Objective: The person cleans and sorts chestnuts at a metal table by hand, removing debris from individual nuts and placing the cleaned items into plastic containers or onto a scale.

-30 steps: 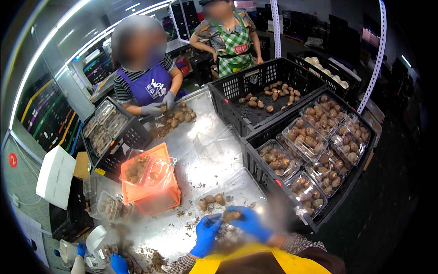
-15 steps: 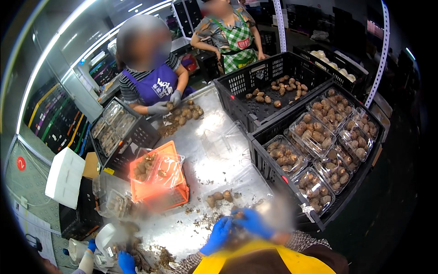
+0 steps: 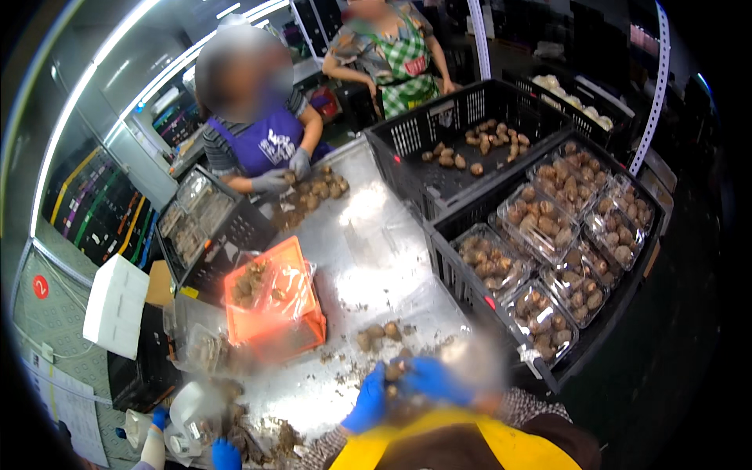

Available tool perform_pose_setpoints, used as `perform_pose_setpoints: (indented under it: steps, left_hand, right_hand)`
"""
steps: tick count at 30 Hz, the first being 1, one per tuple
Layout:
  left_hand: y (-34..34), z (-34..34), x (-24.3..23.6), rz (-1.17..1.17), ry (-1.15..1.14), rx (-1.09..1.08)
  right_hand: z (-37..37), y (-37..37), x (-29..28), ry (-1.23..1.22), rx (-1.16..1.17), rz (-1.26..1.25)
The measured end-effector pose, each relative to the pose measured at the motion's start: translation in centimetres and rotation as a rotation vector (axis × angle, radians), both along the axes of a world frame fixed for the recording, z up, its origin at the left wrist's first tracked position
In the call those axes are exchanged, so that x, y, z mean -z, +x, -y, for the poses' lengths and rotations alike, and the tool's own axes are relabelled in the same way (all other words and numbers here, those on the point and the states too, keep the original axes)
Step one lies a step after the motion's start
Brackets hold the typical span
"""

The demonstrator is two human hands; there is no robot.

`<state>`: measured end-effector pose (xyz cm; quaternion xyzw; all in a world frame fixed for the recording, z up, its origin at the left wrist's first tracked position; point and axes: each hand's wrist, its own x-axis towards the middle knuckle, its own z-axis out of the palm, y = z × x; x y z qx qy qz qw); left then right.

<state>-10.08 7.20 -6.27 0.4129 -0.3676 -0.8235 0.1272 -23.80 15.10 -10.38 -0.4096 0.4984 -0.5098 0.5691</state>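
My left hand (image 3: 365,401), in a blue glove, is closed on a small brown taro corm (image 3: 395,374) near the bottom centre. My right hand (image 3: 430,377), also gloved in blue, is against it from the right, its fingers smeared by blur. Just beyond them several corms (image 3: 376,334) lie among brown scraps by a clear plastic sheet or lid on the steel table (image 3: 368,243). An orange crate (image 3: 305,321), with corms and clear plastic on top, stands left of them.
Black crates hold packed corms (image 3: 540,223) and loose corms (image 3: 489,139). A smaller crate (image 3: 219,258) and a white foam box (image 3: 110,305) stand left. A worker (image 3: 258,145) in grey gloves handles corms; another (image 3: 395,70) stands behind. A co-worker's blue-gloved hands (image 3: 225,452) are bottom left.
The view has shifted, so the scene sits slightly farther right. My hands have drawn a little closer around the corm, and the right one has become more blurred.
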Motion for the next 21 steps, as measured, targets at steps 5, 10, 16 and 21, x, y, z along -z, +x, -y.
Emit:
perform_pose_setpoints:
  steps: [5,10,16,21]
  left_hand:
    - [0.0,2.4,1.4,-0.044,-0.265,0.215]
    - [-2.2,3.0,-0.4,-0.125,0.439,0.050]
    - [-2.2,2.6,-0.6,-0.084,0.340,0.040]
    - [-2.2,2.3,-0.7,-0.072,0.241,0.093]
  right_hand:
    - [2.3,-0.6,-1.7,-0.069,0.159,0.102]
    - [2.5,-1.0,-3.6,-0.129,0.156,0.134]
    - [2.0,-0.8,-3.8,-0.110,0.141,0.291]
    - [1.8,-0.9,-3.1,-0.119,0.120,0.338]
